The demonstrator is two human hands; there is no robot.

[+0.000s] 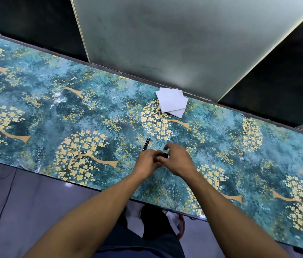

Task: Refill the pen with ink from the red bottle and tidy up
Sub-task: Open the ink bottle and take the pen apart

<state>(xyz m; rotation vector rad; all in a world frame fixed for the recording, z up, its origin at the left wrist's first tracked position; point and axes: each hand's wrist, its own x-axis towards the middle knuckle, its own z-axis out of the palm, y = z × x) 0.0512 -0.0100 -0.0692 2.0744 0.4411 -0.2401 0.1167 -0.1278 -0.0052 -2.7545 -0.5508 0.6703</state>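
Head view: your left hand and right hand both closed round small dark object at lower centre, likely bottle, colour hidden. Pen lies just above left hand. Risk: twisting cap tips ink onto table; tissues well apart.

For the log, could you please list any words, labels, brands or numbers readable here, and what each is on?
None can be read.
Paper: blank, no print shows.
Pen: too small to show any marking.
Dark thing between left hand and right hand: mostly hidden, no label visible.
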